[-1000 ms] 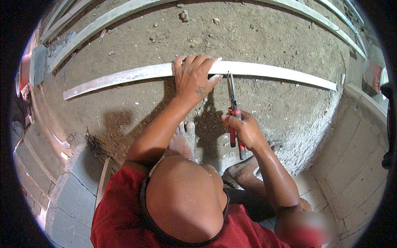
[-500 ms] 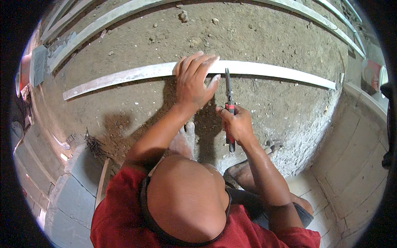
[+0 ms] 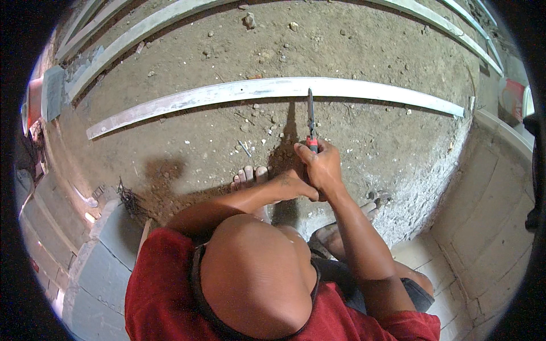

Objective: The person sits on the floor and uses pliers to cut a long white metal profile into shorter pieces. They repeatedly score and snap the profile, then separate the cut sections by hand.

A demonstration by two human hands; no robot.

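My right hand (image 3: 323,165) is wrapped round a pair of long-nose pliers (image 3: 311,116) with red and black handles. The jaws point away from me, and their tip lies over a white-coated strip of wood or metal (image 3: 222,92) on the dirt. My left hand (image 3: 296,185) is curled at the lower end of the handles, right below my right hand; its fingers are partly hidden there. A small dark dot shows on the strip left of the pliers. Between the strip and my bare foot lies a thin grey nail-like piece (image 3: 244,149).
More long strips (image 3: 153,26) lie across the far side. A bundle of dark wire or twigs (image 3: 129,199) sits at left beside grey blocks (image 3: 105,273). A red and white bucket (image 3: 513,99) stands at far right, near a block wall (image 3: 483,210). Stones dot the dirt.
My left hand has come off the strip and back toward me, to the pliers' handles. The nail-like piece and the strip's dark dot now show. The pliers' tip stays over the strip.
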